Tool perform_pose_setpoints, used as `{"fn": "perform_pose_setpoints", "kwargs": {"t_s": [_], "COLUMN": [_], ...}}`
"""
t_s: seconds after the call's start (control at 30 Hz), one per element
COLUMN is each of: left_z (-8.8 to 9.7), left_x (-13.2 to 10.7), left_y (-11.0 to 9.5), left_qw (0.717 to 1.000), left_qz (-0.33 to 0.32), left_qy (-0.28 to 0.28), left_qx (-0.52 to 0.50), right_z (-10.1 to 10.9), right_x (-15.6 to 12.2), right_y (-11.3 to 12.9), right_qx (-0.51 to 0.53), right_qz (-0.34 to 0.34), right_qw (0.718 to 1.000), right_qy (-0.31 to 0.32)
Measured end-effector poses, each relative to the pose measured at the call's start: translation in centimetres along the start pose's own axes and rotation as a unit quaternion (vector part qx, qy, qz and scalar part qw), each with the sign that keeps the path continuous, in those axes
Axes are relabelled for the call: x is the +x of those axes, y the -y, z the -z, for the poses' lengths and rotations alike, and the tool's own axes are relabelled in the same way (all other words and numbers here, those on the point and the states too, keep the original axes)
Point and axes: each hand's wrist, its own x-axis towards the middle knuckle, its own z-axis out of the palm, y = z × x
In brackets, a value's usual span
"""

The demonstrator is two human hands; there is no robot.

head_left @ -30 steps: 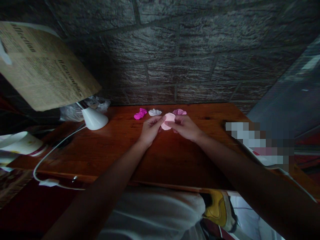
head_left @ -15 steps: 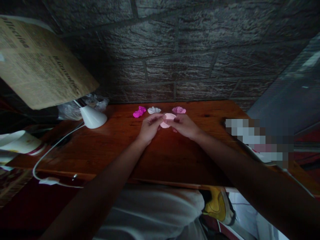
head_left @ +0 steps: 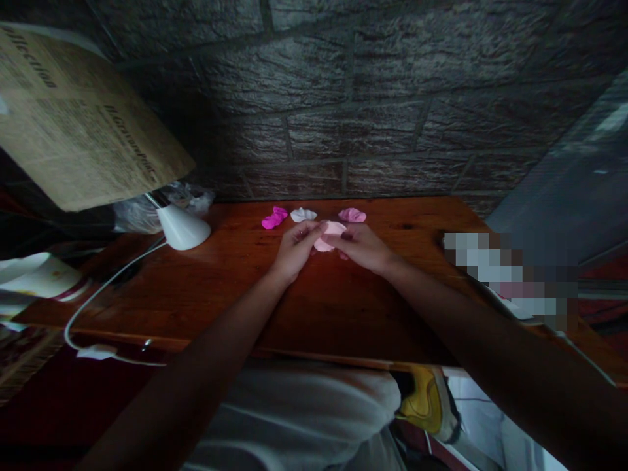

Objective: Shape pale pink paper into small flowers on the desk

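Observation:
Over the middle of the wooden table (head_left: 343,314), my left hand (head_left: 294,247) and my right hand (head_left: 362,247) both pinch a small pale pink piece (head_left: 330,234), soft and crumpled, held between their fingertips. Behind the hands, near the wall, lie three similar small pieces: a bright magenta piece (head_left: 274,218), a white piece (head_left: 303,214) and a light pink piece (head_left: 352,214). Both hands are closed on the pale pink piece, left from the left side, right from the right.
A white lamp base (head_left: 181,229) with a paper shade (head_left: 83,131) and a white cable (head_left: 93,307) stands at the left. Crumpled plastic (head_left: 191,196) lies behind it. A dark stone-pattern wall (head_left: 367,98) backs the table. A blurred-out object (head_left: 505,278) lies at the right edge.
The hands have stayed together on the pale pink piece, with only slight finger shifts. The view has moved a little.

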Motion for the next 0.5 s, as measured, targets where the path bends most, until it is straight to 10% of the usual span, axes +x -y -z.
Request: {"fn": "perform_pose_setpoints", "kwargs": {"t_s": [0.5], "left_z": [0.3], "left_x": [0.2], "left_y": [0.3], "left_qw": [1.0], "left_qz": [-0.016], "left_qy": [0.012], "left_qx": [0.006], "right_z": [0.1], "right_x": [0.2], "right_y": [-1.1], "right_qx": [0.02], "right_qz": [0.033], "right_qw": [0.999], "right_qy": [0.019]}}
